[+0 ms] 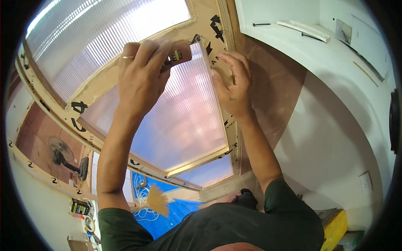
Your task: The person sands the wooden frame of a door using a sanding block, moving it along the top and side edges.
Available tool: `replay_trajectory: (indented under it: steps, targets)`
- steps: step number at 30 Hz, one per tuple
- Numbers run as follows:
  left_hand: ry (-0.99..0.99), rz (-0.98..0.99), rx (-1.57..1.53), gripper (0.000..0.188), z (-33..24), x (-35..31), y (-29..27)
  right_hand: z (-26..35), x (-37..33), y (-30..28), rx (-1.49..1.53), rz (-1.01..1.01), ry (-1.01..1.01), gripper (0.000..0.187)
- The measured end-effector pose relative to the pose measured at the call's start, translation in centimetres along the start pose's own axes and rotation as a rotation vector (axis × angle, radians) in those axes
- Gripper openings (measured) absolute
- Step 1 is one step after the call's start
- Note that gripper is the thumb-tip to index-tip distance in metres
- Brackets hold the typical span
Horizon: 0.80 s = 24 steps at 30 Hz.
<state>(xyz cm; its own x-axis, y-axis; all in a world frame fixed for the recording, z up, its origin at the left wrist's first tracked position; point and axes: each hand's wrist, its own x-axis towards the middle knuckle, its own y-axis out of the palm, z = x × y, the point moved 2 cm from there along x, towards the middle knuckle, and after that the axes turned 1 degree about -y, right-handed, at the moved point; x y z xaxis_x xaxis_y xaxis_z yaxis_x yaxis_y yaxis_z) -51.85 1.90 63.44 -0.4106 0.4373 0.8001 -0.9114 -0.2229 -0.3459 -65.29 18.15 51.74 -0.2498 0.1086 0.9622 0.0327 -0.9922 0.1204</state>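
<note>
Panel (184, 104): translucent plastic by the look, fine ribs, glossy sheen
Upper pane (109, 29): same ribbed look, bright glare
Frame (205, 19): bare wood-like board, matt, black print on surface
Block (183, 52): brown, smooth-looking, material unclear; label on it
Ring (128, 57): metal, shiny
Brown board (272, 79): flat, matt, wood-like
Ledge (272, 10): white, smooth, slight gloss
Screws (261, 24): dark metal, dull
Wall (326, 125): white, smooth, painted look, soft sheen
Outlet (365, 183): white plastic, smooth
Shirt (243, 221): dark cloth, matt
Broom (157, 200): straw-like bristles, rough, dry
Sheet (184, 209): blue plastic-looking, creased
Cable (144, 196): white, plastic-looking jacket
</note>
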Motion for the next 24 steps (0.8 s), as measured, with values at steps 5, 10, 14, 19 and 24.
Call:
replay_trajectory:
  steps: [5, 10, 14, 19, 24]
  targets:
    - [0.02, 0.042, -0.014, 0.057, -1.1, 1.8, 1.0, -0.9, 0.2, 0.2, 0.034, -0.02, 0.006, 0.053]
    - [0.053, 0.063, -0.069, 0.051, -1.9, 3.2, 1.5, 0.2, 1.7, 0.7, 0.03, -0.021, -0.02, 0.071]
    - [0.158, 0.13, -0.081, 0.053, -2.1, 5.3, 1.9, -0.5, 2.6, 1.5, 0.041, -0.059, -0.067, 0.075]
    - [0.313, 0.226, -0.074, 0.046, -1.7, 7.0, 1.5, -0.8, 2.2, 2.9, 0.068, -0.119, -0.027, 0.069]
    - [0.416, 0.294, -0.107, 0.032, -2.5, 8.4, 2.3, -1.3, 1.6, 2.7, -0.117, -0.226, -0.077, 0.063]
